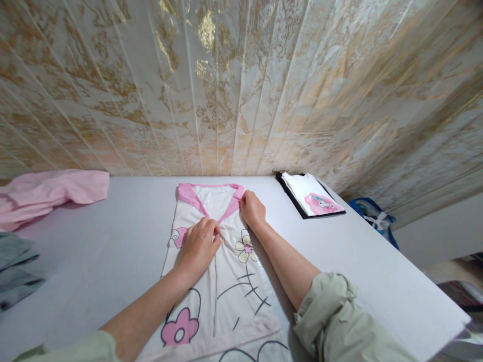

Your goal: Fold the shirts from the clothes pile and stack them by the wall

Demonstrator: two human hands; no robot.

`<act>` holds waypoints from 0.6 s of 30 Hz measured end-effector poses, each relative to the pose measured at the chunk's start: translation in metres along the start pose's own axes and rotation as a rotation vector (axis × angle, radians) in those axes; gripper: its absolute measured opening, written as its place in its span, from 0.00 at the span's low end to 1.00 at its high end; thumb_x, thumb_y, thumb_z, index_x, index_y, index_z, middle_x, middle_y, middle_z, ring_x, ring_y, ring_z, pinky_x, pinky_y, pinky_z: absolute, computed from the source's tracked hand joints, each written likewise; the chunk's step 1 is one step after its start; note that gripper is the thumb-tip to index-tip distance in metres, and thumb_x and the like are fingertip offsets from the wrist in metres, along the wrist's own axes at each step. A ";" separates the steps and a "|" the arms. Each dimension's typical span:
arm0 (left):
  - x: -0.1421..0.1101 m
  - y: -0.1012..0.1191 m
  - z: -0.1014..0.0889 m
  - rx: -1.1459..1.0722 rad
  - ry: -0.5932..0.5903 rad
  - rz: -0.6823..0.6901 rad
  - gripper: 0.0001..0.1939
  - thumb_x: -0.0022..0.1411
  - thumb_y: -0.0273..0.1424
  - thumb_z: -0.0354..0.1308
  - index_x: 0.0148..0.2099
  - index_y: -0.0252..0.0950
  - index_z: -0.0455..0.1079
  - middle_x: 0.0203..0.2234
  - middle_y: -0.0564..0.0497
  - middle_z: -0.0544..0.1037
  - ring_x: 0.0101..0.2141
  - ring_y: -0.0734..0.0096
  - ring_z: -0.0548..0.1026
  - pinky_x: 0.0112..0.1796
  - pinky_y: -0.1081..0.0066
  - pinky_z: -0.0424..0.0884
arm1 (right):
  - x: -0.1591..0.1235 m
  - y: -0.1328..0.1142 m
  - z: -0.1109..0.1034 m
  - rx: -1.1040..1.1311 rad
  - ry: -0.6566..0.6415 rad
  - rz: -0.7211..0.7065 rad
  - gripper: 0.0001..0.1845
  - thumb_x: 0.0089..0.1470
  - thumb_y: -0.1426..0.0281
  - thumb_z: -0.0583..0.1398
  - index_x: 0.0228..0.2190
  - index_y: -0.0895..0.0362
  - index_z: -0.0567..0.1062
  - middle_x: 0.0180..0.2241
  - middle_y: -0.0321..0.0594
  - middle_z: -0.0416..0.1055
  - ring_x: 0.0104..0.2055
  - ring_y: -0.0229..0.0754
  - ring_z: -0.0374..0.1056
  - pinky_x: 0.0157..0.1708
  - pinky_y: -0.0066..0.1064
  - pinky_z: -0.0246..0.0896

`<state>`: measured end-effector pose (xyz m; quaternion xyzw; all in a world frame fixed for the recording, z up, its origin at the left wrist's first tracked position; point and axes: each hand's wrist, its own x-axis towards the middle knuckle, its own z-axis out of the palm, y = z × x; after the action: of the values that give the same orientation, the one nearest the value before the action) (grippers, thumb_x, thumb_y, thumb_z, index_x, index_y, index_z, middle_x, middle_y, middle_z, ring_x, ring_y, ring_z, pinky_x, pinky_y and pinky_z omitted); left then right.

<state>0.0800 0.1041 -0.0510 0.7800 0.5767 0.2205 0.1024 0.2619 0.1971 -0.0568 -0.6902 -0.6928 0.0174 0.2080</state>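
Note:
A white shirt with pink trim at the neck and flower prints lies lengthwise on the table in front of me. Its sides are turned inward and meet along a centre line. My left hand rests on it just below the V of the neckline, fingers curled and pinching the cloth at the middle. At the upper right edge, by the pink shoulder, my right hand is closed with its fingertips on the fabric. The shirt's near end runs out of view at the bottom.
A folded white top with a pink print lies on a black board at the back right. Pink cloth and grey cloth lie on the left. Patterned curtains hang behind the white table. A blue bag stands beyond its right edge.

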 end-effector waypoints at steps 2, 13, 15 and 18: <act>0.000 0.000 0.001 -0.006 0.006 -0.017 0.05 0.60 0.25 0.50 0.37 0.41 0.62 0.37 0.51 0.71 0.40 0.62 0.72 0.45 0.62 0.64 | 0.000 0.001 0.001 0.007 0.006 -0.002 0.07 0.64 0.70 0.49 0.39 0.53 0.67 0.41 0.39 0.70 0.40 0.42 0.64 0.32 0.31 0.49; 0.003 0.004 -0.006 -0.077 0.039 -0.026 0.03 0.63 0.30 0.52 0.36 0.40 0.67 0.35 0.51 0.72 0.39 0.63 0.73 0.43 0.64 0.64 | 0.001 0.002 0.003 0.016 0.008 0.008 0.07 0.64 0.70 0.49 0.38 0.53 0.67 0.40 0.39 0.70 0.40 0.41 0.65 0.31 0.30 0.49; 0.003 0.003 -0.005 -0.099 0.053 -0.023 0.04 0.63 0.30 0.53 0.40 0.41 0.68 0.36 0.52 0.73 0.40 0.64 0.73 0.44 0.64 0.64 | 0.001 0.003 0.004 0.015 0.014 0.002 0.06 0.63 0.70 0.50 0.38 0.53 0.67 0.40 0.38 0.70 0.40 0.41 0.65 0.31 0.30 0.48; 0.004 0.003 -0.001 -0.079 0.044 -0.015 0.04 0.62 0.33 0.55 0.40 0.42 0.69 0.36 0.52 0.73 0.39 0.63 0.73 0.45 0.63 0.63 | 0.002 0.003 0.005 0.011 0.023 -0.006 0.05 0.63 0.70 0.51 0.37 0.53 0.67 0.40 0.38 0.70 0.39 0.41 0.65 0.30 0.30 0.48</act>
<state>0.0835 0.1069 -0.0478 0.7660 0.5754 0.2594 0.1221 0.2636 0.2003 -0.0618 -0.6870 -0.6925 0.0128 0.2198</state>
